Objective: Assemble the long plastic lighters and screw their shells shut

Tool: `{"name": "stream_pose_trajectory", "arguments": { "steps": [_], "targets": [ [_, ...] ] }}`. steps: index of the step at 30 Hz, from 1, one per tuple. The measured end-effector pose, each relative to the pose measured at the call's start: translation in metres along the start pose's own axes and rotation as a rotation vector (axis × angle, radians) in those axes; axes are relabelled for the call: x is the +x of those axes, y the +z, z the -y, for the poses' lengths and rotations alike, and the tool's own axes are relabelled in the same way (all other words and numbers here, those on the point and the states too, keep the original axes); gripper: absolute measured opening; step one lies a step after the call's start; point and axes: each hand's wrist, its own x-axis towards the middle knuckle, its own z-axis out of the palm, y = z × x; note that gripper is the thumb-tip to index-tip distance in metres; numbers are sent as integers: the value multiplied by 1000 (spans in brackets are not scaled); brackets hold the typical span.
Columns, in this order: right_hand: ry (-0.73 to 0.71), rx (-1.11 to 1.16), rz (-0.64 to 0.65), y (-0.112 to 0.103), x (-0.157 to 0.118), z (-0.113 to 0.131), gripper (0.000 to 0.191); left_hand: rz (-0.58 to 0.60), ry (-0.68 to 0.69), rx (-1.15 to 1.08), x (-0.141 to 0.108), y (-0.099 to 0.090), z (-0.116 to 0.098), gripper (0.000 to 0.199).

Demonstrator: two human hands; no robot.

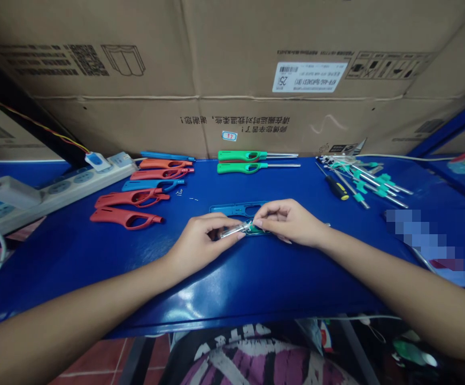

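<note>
My left hand (200, 238) is closed, thumb and fingers gripping a clear, tube-shaped lighter fuel tank (231, 230) above the middle of the table. The fingertips of my right hand (294, 222) are pinched together at the tank's right end, beside a small green part (253, 230). What exactly they pinch is hidden. Just behind both hands lies a blue lighter casing half (230, 209), partly covered by the right hand.
Red, orange and blue lighter casings (122, 218) lie left, near a white power strip (80, 184). Two green lighters (238, 168) rest at the back. Metal rods with green parts (381, 188) and a yellow-black screwdriver (339, 188) lie right. A cardboard box (144, 117) stands behind the blue table (184, 299).
</note>
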Motion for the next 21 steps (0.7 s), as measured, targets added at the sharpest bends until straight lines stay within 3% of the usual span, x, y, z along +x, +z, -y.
{"name": "stream_pose_trajectory", "arguments": {
  "steps": [21],
  "targets": [
    [-27,45,-65,13,-2,1,37,1,-101,-80,0,5,-3,17]
  ]
}}
